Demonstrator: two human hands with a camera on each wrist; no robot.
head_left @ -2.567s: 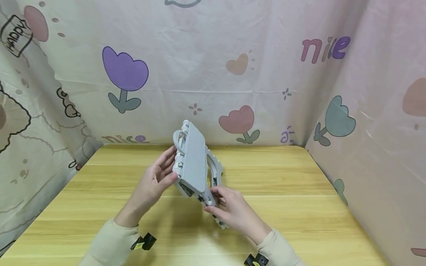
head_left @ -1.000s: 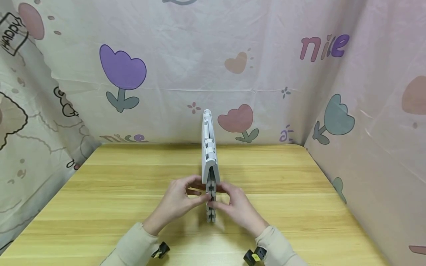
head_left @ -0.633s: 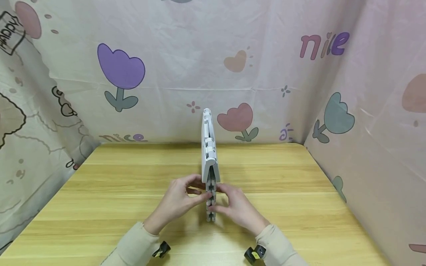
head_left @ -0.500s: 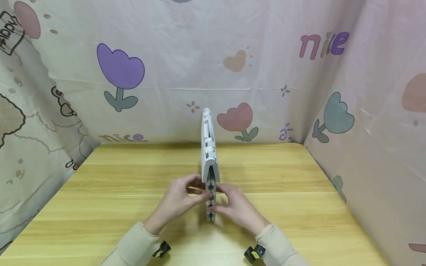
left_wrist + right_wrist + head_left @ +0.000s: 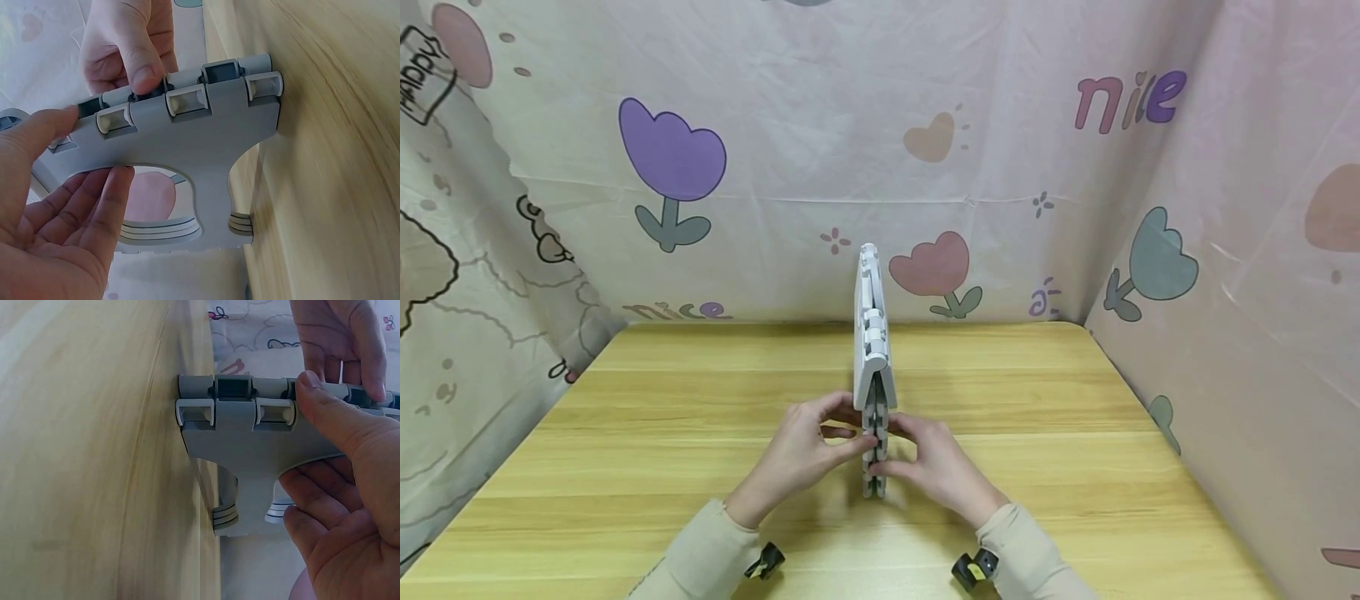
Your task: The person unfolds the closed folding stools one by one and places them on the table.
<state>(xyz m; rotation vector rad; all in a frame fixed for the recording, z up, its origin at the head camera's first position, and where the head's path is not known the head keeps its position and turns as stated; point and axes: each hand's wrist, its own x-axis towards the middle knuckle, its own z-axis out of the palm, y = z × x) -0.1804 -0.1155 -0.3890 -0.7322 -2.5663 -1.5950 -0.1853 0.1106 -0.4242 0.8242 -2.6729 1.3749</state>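
A light grey plastic folding step stool stands upright and edge-on at mid-table, its halves folded close together. My left hand grips its left side low down. In the left wrist view, the left fingers reach into the arched opening of the side panel, while the thumb lies on the hinged edge. From the right, my right hand holds the lower part, its thumb on the near edge. The right wrist view shows the right fingers at the other panel's opening. The feet appear to touch the table.
The wooden table extends around the stool on both sides. Behind it hangs a printed cloth with flowers, and cloth also flanks the table left and right. Small black devices are strapped near both cuffs.
The stool was tilted and partly spread 2.6 seconds ago; it is now folded together and upright. My left hand came down from its upper edge. Over the last second, almost nothing moved.
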